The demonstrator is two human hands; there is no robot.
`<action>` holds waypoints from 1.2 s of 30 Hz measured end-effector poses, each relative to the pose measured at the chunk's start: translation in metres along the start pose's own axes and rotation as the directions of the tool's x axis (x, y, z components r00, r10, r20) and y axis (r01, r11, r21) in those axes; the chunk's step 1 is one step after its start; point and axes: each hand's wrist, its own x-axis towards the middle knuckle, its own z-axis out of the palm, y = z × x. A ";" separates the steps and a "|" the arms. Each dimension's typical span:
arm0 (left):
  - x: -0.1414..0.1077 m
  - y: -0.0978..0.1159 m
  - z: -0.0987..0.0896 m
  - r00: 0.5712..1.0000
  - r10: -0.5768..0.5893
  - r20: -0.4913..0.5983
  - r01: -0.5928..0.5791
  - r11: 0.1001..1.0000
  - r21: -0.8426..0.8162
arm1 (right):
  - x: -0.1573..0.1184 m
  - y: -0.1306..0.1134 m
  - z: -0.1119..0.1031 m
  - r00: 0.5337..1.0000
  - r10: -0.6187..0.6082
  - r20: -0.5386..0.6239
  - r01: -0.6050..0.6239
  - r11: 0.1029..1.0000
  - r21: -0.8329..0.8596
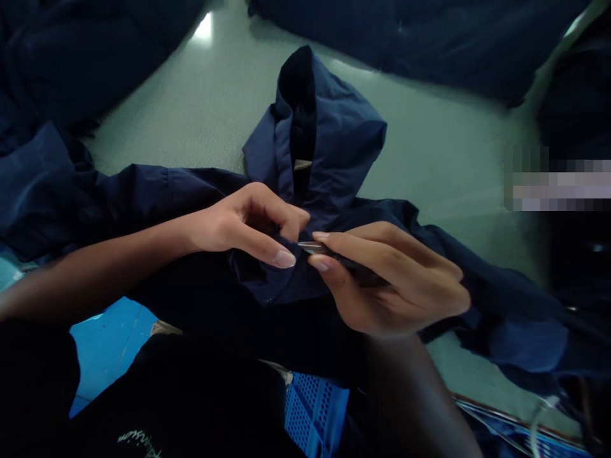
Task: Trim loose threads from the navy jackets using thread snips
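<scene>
A dark blue hooded jacket [344, 140] lies across the table, its hood pointing away and its sleeves spread to both sides. My left hand [258, 226] pinches a fold of the jacket just below the hood. Between the thumb and fingers of my right hand [391, 273] is a small metal-tipped tool [310, 246], perhaps snips, its tip touching the cloth beside my left fingertips. The rest of the tool is mostly hidden in my palm.
More dark blue garments lie at the back left [86, 57] and along the far side [420, 44] of the pale green table [176, 121]. Below the near edge are a blue plastic basket [315, 413] and a blue surface [112, 346]. A pixelated patch covers part of the right side.
</scene>
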 end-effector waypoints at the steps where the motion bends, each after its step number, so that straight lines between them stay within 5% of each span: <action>1: 0.000 0.000 0.000 1.000 -0.001 -0.002 0.001 1.000 0.003 | 0.000 0.000 0.000 1.000 -0.001 0.000 0.001 1.000 -0.002; 36: 0.001 -0.004 -0.001 0.999 0.032 -0.013 -0.032 0.999 0.040 | -0.001 0.001 0.001 1.000 -0.003 -0.010 0.003 0.999 -0.048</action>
